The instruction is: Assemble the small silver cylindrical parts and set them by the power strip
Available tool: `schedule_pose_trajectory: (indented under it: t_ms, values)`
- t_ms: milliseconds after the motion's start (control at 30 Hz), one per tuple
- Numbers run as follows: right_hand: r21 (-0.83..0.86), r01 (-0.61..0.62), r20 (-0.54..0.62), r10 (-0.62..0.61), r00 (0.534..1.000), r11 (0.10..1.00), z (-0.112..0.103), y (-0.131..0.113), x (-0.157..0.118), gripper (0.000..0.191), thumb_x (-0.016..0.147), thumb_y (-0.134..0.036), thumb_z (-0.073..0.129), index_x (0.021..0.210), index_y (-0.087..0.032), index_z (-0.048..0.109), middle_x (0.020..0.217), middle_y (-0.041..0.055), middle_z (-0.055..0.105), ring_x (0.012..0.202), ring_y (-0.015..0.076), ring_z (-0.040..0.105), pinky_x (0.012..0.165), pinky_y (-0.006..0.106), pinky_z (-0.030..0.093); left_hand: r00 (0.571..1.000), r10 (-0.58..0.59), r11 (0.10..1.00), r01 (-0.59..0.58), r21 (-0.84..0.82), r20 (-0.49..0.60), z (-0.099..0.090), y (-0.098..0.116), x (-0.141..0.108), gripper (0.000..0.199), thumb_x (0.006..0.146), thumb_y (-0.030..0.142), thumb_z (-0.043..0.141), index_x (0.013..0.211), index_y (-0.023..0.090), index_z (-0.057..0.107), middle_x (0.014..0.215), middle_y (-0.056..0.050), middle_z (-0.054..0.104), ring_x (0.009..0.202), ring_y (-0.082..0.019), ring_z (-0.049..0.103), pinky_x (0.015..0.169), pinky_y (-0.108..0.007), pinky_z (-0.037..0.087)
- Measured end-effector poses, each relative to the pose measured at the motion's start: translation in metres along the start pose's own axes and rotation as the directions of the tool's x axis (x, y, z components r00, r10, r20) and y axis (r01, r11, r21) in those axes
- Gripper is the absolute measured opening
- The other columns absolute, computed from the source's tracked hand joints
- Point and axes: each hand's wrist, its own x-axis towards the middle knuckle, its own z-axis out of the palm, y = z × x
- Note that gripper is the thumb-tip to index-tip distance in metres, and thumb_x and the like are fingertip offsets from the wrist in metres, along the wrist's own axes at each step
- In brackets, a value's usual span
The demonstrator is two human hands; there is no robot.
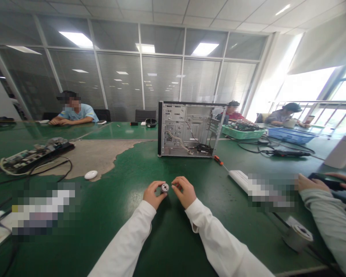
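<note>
Between its thumb and forefinger, my left hand (153,195) grips a small round metal cylinder (165,187), whose pale end face with dark holes points towards me. My right hand (184,191) is just to the right of it, thumb and fingers pinched together; a bit of red shows there, too small to name. A small gap separates the right fingertips from the cylinder. Beyond both hands stands an open computer case (187,129) with wires inside. A screwdriver (218,160) with an orange and black handle lies by its lower right corner.
A stripped electronic assembly (37,154) with cables and a white oval object (91,175) lie to the left. On the right are a white power strip (242,181), a cylindrical tape-like roll (298,235), a green basket (245,133), a blue basket (291,135) and a neighbour's sleeve (320,207). Other people sit across the table.
</note>
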Motion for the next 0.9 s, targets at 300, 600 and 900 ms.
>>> schedule_pose_trajectory:
  t_ms: [300,600,900]
  values:
    - [-0.296,-0.112,0.171,0.168,0.971,0.949,0.008,0.031,-0.003,0.006,0.065,-0.019,0.053,0.068,-0.020,0.056,0.082,0.0026,0.051,0.080,0.0147,0.047,0.071,0.029,0.037,0.989,-0.131,0.991,0.128,-0.046,-0.074,0.002,-0.006,0.002,0.035,0.051,0.014,0.060,0.086,0.020,0.058,0.089,-0.002,0.060,0.079,-0.017,0.056,0.061,-0.028,0.044]
    - [-0.536,-0.080,0.327,0.294,0.898,0.840,-0.010,0.038,0.003,0.027,0.064,-0.013,0.047,0.088,-0.025,0.053,0.097,0.0023,0.050,0.092,0.0182,0.041,0.068,0.031,0.031,0.981,-0.179,0.983,0.175,-0.051,-0.080,0.001,-0.009,0.003,0.036,0.051,0.015,0.060,0.087,0.020,0.057,0.088,-0.003,0.061,0.079,-0.018,0.056,0.060,-0.028,0.043]
    - [-0.617,-0.101,0.270,0.330,0.904,0.781,-0.011,0.039,0.002,0.034,0.064,-0.007,0.040,0.090,-0.026,0.052,0.099,0.0038,0.050,0.093,0.0195,0.038,0.070,0.034,0.027,0.980,-0.181,0.982,0.175,-0.074,-0.080,0.002,-0.011,0.004,0.036,0.052,0.015,0.060,0.088,0.020,0.057,0.089,-0.003,0.061,0.079,-0.018,0.056,0.058,-0.026,0.043]
